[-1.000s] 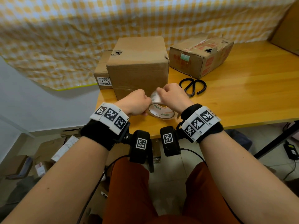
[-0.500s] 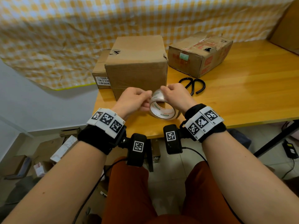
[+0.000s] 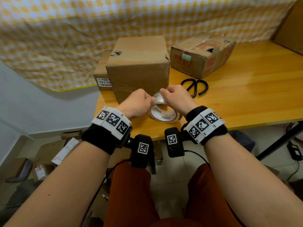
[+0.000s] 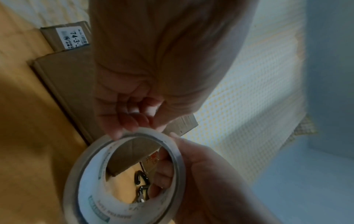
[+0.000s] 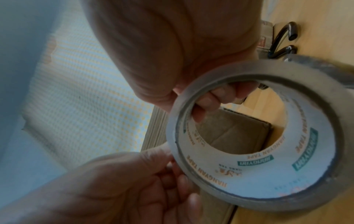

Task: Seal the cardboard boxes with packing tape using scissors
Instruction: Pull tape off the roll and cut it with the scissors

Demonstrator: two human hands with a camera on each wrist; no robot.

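The wooden desk (image 3: 246, 99) runs across the head view from 9 to 3 o'clock, with a yellow checked cloth (image 3: 65, 38) hanging behind it at 12 o'clock. On it the tall box (image 3: 139, 69) stands at the centre, just beyond the hands. A printed box (image 3: 201, 54) lies at 2 o'clock from it, set at an angle, and a low labelled box (image 3: 102, 76) sits at 9 o'clock, against the tall box's side.

The roll of tape (image 3: 164, 114) is held just above the near edge of the desk, at 6 o'clock from the tall box, tilted with its core facing the person. The right hand (image 3: 177, 99) grips the roll, fingers curled through the core and thumb over the outer band. The left hand (image 3: 139, 104) pinches at the roll's outer face at about 10 o'clock, fingertips bunched on the tape.

The black-handled scissors (image 3: 195, 86) lie flat on the desk at 2 o'clock from the roll, near the right hand but apart from it.
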